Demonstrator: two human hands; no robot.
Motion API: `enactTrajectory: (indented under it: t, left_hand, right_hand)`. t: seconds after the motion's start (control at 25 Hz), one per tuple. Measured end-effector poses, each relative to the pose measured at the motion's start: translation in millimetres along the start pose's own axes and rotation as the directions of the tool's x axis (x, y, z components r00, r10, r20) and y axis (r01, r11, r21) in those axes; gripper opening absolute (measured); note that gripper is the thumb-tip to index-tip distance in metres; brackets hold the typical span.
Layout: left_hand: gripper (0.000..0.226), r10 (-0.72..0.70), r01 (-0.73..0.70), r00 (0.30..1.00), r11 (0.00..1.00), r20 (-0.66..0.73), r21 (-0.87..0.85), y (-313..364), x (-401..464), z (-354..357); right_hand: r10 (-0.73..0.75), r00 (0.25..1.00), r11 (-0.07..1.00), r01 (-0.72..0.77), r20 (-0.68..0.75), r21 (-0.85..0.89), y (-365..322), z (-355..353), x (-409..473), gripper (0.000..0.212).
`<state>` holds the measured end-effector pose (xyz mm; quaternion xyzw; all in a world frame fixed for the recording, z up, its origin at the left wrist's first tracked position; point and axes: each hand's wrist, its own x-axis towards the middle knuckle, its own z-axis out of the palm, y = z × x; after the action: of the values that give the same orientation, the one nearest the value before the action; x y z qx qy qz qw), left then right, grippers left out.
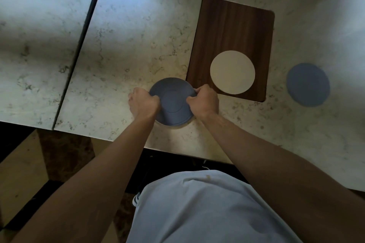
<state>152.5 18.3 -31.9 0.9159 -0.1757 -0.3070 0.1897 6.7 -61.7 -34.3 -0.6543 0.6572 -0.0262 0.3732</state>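
Pale stone countertop (138, 45), matt and veined in grey, is seen from above, and a dark seam divides it from a second slab at the left. A rectangular board (233, 31) of dark wood grain with rounded corners is laid on it. Near the front edge, just left of the board, a round blue lid (172, 102) with faint concentric ridges is set on a white container (161, 122), of which only a sliver of rim is shown. A smooth cream disc (232, 72) is placed on the board, and a flat blue disc (307, 85) lies well to the right. The lid's rim is gripped at opposite sides by the left hand (143, 103) and the right hand (205, 100), fingers curled over it.
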Motion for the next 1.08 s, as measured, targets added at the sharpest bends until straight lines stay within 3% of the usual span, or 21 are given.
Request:
enactTrajectory:
  t: [0.08, 0.2, 0.4, 0.68, 0.88, 1.08]
  left_hand:
    - [0.008, 0.002, -0.006, 0.999, 0.996, -0.037, -0.087, 3, -4, 0]
    - [0.015, -0.014, -0.003, 0.997, 0.976, -0.078, -0.217, 16, -12, 3]
    - [0.019, 0.057, -0.060, 0.998, 0.966, -0.017, -0.250, 63, -15, 20]
    - [0.016, 0.125, -0.081, 0.977, 0.967, 0.171, -0.243, 138, -19, 61]
    - [0.029, 0.152, -0.122, 0.976, 0.975, 0.156, -0.185, 169, -7, 85]
    - [0.026, 0.137, -0.113, 0.981, 0.979, 0.137, -0.167, 180, 5, 101]
  right_hand:
    - [0.016, 1.000, 0.999, -0.016, 0.004, 0.050, 4, -3, 2, 0.025]
    - [0.027, 1.000, 0.986, -0.028, 0.009, 0.166, 12, -11, 8, 0.023]
    - [0.018, 0.996, 0.949, 0.010, -0.088, 0.314, 33, -50, 29, 0.021]
    - [0.067, 0.978, 0.957, -0.007, -0.198, 0.290, 71, -117, 85, 0.019]
    - [0.100, 0.976, 0.964, -0.047, -0.193, 0.261, 83, -135, 117, 0.018]
    - [0.130, 0.973, 0.965, -0.081, -0.190, 0.248, 96, -137, 135, 0.020]
